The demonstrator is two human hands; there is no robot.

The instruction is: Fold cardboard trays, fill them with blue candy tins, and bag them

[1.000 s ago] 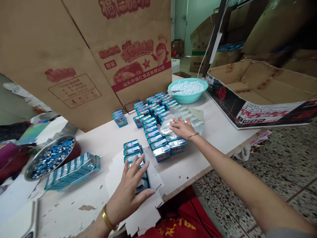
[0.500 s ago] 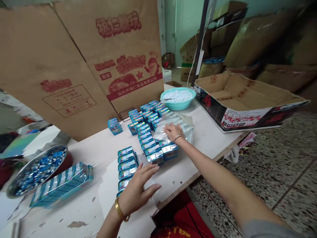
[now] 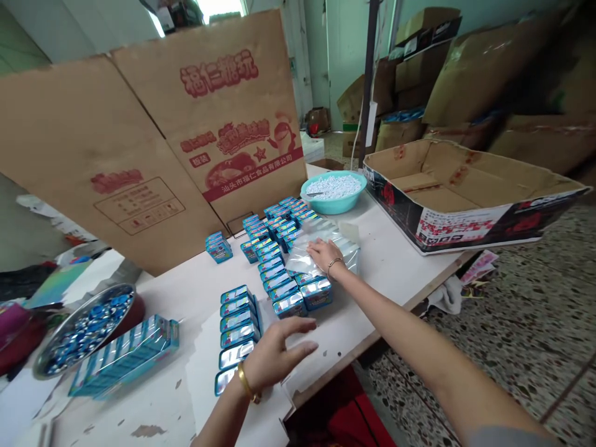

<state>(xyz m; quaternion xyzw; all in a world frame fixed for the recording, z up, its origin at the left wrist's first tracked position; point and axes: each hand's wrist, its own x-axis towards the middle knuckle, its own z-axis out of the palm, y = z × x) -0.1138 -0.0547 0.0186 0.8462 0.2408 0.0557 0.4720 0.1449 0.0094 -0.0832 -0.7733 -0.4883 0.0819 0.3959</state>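
Note:
Many small blue tins (image 3: 274,248) lie in rows on a white table (image 3: 400,261). My right hand (image 3: 322,253) rests flat, fingers out, on a clear plastic bag (image 3: 347,245) lying over some of the tins. A short row of tins (image 3: 237,316) sits on a white flat cardboard sheet (image 3: 205,372) near the front edge. My left hand (image 3: 277,354) hovers open just right of that row, fingers spread, a gold bangle on the wrist.
A teal bowl of white pellets (image 3: 333,189) stands at the back. A metal bowl of blue pieces (image 3: 84,329) and a wrapped pack of tins (image 3: 125,354) lie at left. A tall cardboard sheet (image 3: 153,136) stands behind; an open carton (image 3: 465,192) overhangs the table's right end.
My left hand has come off the near row of tins and moved right, uncovering them. My right hand stays on the bag. The camera has tilted up.

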